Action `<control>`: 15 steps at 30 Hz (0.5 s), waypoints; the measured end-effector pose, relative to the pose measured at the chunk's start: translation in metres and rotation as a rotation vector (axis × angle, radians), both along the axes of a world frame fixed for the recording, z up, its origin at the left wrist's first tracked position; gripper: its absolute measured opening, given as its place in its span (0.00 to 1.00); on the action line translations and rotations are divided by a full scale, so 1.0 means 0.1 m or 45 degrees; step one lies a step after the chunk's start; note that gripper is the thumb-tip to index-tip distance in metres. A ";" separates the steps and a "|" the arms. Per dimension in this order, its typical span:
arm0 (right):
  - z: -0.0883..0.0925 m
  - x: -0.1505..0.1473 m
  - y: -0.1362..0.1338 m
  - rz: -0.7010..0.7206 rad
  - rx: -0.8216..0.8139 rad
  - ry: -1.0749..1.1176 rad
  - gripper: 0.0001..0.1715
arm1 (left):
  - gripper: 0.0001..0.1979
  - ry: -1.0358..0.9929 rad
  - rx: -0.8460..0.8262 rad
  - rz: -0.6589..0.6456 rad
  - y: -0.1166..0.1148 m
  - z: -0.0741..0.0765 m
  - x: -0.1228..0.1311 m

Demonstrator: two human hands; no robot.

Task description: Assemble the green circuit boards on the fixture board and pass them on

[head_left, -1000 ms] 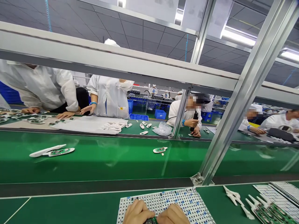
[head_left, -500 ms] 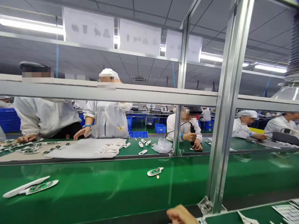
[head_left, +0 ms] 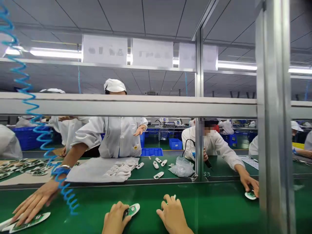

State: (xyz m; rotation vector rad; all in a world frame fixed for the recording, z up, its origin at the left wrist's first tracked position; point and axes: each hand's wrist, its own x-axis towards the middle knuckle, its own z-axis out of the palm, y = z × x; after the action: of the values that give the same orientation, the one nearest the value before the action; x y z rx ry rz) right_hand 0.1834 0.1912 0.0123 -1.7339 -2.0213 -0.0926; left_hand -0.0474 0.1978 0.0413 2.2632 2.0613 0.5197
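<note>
My left hand (head_left: 114, 217) is closed at the end of a white plastic shell with a green circuit board (head_left: 132, 210), thumb and fingers gripping it over the green belt (head_left: 146, 195). To its right, my right hand (head_left: 172, 214) has curled fingers, seen from the back. A small white tip (head_left: 175, 196) sticks out beyond those fingers; the rest of that piece is hidden. At the lower left, a co-worker's hand (head_left: 34, 201) lies on another white shell with a circuit board (head_left: 36, 221).
A blue coiled hose (head_left: 39, 130) hangs at left. A metal post (head_left: 275, 130) stands at right, with a crossbar (head_left: 146, 107) ahead. Another co-worker's hand (head_left: 247, 182) touches a board piece (head_left: 250, 195). White shells (head_left: 159, 175) and a plastic bag (head_left: 182, 167) lie across the belt.
Both my hands are now over the belt; only one hand showed before, at the bottom edge. My left hand has taken hold of a shell. Co-workers on both sides have reached onto the belt.
</note>
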 end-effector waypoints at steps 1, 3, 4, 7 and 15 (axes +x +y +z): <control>0.00 0.04 -0.03 -0.008 0.014 0.014 0.12 | 0.13 0.008 -0.005 0.008 0.04 -0.02 -0.01; 0.00 0.11 -0.08 -0.066 0.027 0.056 0.10 | 0.13 0.017 -0.013 0.027 0.08 -0.06 -0.02; 0.00 0.14 -0.09 -0.117 0.023 0.083 0.05 | 0.14 0.021 -0.008 0.040 0.08 -0.08 -0.01; -0.01 0.13 -0.04 -0.293 -0.027 0.172 0.17 | 0.19 0.034 0.059 0.042 -0.03 -0.10 0.06; 0.18 -0.13 -0.02 -0.256 -0.172 0.194 0.21 | 0.15 -0.009 0.174 -0.262 -0.74 -0.05 0.37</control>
State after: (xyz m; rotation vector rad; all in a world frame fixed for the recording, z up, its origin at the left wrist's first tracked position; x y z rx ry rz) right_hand 0.1702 0.1889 0.0308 -1.9617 -1.7770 0.1110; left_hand -0.0107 0.1234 0.0363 2.5073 1.8127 0.6709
